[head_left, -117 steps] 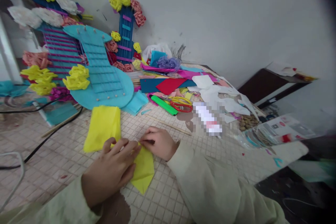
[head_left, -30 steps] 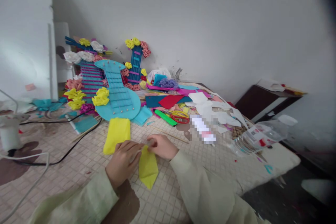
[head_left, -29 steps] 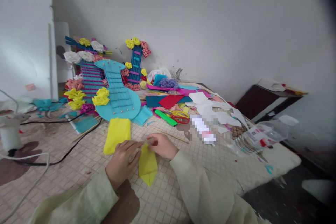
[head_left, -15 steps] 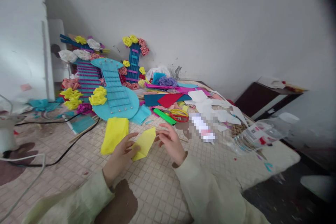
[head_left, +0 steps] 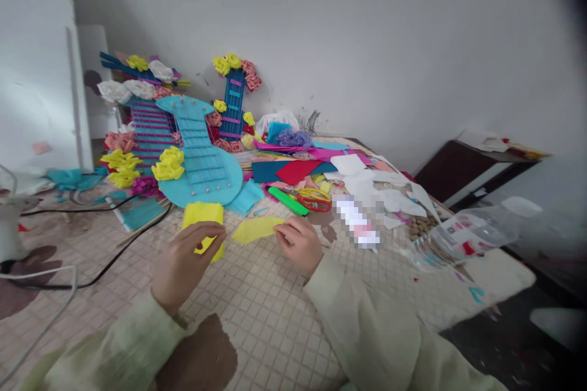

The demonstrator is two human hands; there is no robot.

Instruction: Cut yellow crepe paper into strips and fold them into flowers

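An off-white tabletop [head_left: 270, 311], grid-patterned and marked with irregular brown patches, bears a bright yellow stack of folded paper [head_left: 202, 211]. Beyond it, on the right, lie a long bright green object [head_left: 290, 201] and, just beside this, scissors with red and yellow handles [head_left: 316, 204]. Torn white paper pieces [head_left: 360, 186] spread farther right. A clear plastic bottle [head_left: 479, 231] lies tilted near the right edge; a thin black cable [head_left: 112, 267] crosses the left part.

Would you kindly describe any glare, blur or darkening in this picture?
In the head view, a sheen lights the white panel, the upper right corner is dark, and mosaic blocks hide something on the table; also in the head view, the yellow piece at the right hand looks slightly soft.
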